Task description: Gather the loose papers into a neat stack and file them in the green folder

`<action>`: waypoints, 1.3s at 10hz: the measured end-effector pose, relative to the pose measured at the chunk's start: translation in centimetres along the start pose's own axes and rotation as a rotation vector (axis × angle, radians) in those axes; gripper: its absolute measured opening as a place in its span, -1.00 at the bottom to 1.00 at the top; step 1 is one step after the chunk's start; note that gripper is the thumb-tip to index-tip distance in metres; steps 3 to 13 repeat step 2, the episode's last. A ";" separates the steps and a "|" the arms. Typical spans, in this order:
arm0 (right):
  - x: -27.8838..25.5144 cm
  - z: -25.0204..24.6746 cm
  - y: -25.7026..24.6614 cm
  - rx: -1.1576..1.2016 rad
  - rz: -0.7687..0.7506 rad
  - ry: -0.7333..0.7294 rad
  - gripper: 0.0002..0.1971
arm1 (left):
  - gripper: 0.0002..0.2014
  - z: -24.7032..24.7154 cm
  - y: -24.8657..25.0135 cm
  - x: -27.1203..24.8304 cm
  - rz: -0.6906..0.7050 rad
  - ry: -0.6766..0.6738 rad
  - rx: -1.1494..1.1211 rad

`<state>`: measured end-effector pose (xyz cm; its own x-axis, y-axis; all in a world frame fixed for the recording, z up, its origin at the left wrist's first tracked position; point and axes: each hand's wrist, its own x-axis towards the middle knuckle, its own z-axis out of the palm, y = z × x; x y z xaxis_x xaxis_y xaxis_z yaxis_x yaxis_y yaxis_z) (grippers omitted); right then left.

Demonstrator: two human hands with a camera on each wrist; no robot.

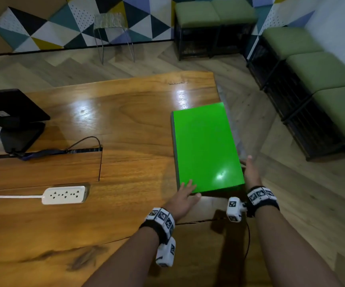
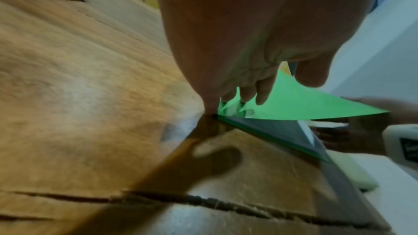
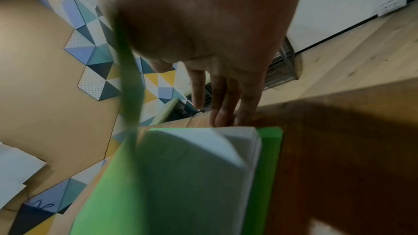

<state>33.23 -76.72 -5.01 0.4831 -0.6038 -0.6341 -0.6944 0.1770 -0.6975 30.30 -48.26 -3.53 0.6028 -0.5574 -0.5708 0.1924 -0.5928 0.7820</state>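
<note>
Pressing flat, my left hand (image 1: 185,193) lies with straight fingers on the near left corner of the green folder (image 1: 205,148), thumb at its near edge. My right hand (image 1: 251,172) sits at the folder's right edge, fingers extended, not curled round anything. The cover is slightly lifted; white papers (image 3: 203,158) lie inside. Folder sits at the tabletop (image 1: 115,121) right end, overhanging a bit. Power strip (image 1: 65,195) well left, monitor (image 1: 8,108) far left.
</note>
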 end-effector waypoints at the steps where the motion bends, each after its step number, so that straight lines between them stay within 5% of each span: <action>1: 0.7 -0.9 1.2 0.026 -0.033 -0.076 -0.26 | -0.35 1.1 0.0 0.8 -0.019 0.000 0.108; 2: -1.8 -0.8 0.6 -0.199 -0.161 -0.116 -0.56 | -0.38 0.6 -0.2 0.6 -0.018 0.019 0.134; 13: -1.8 -0.8 0.6 -0.199 -0.161 -0.116 -0.56 | -0.38 0.6 -0.2 0.6 -0.018 0.019 0.134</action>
